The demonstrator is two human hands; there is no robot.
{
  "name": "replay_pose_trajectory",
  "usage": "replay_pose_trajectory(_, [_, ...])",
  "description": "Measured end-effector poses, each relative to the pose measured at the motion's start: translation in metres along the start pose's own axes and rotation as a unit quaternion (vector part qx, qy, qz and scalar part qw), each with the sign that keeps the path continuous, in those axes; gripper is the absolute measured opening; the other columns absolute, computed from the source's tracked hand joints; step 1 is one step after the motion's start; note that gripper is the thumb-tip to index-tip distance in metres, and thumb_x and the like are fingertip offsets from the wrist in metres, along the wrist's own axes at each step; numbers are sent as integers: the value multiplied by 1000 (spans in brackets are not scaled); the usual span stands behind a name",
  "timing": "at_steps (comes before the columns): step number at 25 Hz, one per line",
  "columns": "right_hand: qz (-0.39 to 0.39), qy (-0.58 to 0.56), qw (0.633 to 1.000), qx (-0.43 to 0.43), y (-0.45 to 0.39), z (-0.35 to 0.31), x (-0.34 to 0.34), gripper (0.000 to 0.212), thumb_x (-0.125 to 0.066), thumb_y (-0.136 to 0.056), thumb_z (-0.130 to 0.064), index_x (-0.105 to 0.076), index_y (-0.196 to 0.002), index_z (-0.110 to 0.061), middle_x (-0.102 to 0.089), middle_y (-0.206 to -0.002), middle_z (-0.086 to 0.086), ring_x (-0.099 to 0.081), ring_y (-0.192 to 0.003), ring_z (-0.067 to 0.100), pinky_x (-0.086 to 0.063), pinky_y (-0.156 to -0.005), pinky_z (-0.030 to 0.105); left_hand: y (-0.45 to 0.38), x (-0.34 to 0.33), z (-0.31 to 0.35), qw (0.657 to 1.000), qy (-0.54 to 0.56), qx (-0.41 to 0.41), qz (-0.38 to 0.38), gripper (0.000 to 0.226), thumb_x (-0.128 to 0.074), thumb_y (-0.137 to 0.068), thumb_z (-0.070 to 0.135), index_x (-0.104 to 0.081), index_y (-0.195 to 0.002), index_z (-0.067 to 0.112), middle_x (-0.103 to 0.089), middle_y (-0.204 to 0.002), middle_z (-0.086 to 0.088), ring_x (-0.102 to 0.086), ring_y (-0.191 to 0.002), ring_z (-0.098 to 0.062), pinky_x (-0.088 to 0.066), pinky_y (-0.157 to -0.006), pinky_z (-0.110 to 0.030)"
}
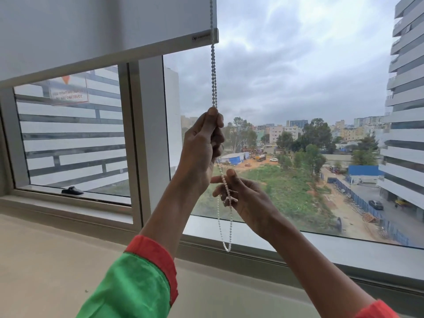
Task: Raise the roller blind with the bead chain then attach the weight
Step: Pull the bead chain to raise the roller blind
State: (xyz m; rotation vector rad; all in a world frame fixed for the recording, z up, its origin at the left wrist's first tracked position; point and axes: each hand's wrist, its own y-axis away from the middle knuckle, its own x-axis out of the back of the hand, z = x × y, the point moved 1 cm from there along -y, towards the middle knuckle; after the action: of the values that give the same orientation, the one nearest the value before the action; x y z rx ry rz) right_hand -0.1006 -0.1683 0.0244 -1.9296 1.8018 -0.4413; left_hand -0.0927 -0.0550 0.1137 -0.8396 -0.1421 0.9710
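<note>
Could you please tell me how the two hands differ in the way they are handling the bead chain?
The left hand is higher and closed in a fist around the bead chain; the right hand is lower, fingers loosely spread, with the chain passing between fingertips. The left grips taut chain; the right touches the slack loop. Both touch the same chain.

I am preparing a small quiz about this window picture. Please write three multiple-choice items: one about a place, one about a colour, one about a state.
1. Where does the left hand grip the bead chain?
A. above the right hand
B. below the right hand
C. at the loop's bottom

2. What colour is the cuff of the green sleeve?
A. blue
B. red
C. white

3. How is the roller blind set?
A. fully down
B. removed
C. partly raised

Answers: 1 A, the fist closes on the chain higher than the right hand. 2 B, a red band edges the green. 3 C, glass shows under its bottom bar.
</note>
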Motion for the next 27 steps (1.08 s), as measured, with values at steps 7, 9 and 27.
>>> replay_pose_trajectory(7, [44,-22,998,42,-32,-60,-13,32,-44,-97,-27,-68,-91,-8,-68,-77,5,-65,-74,19,-53,-69,30,34,-1,-33,999,12,40,9,27,-44,-95,31,-56,-75,17,-32,-48,7,-23,-49,-9,-22,-51,-25])
replay_pose_trajectory(9, [36,-40,997,62,-40,-80,-20,33,-43,-98,-24,-65,-104,0,-68,-84,13,-67,-75,22,-55,-75,33,44,1,-43,998,23,62,8,27,-44,-95,30,-56,-75,17,-28,-51,5,-20,-49,-9,-18,-51,-26])
replay_pose_trajectory(27, [70,-68,986,138,-16,-41,-19,21,-46,-94,-8,-65,-87,-3,-50,-47,-8,-38,-44,3,-32,-43,12,10,16,-34,996,13,83,25,41,-38,-98,36,-69,-98,10,-75,-88,-5,-71,-84,-14,-56,-76,-24])
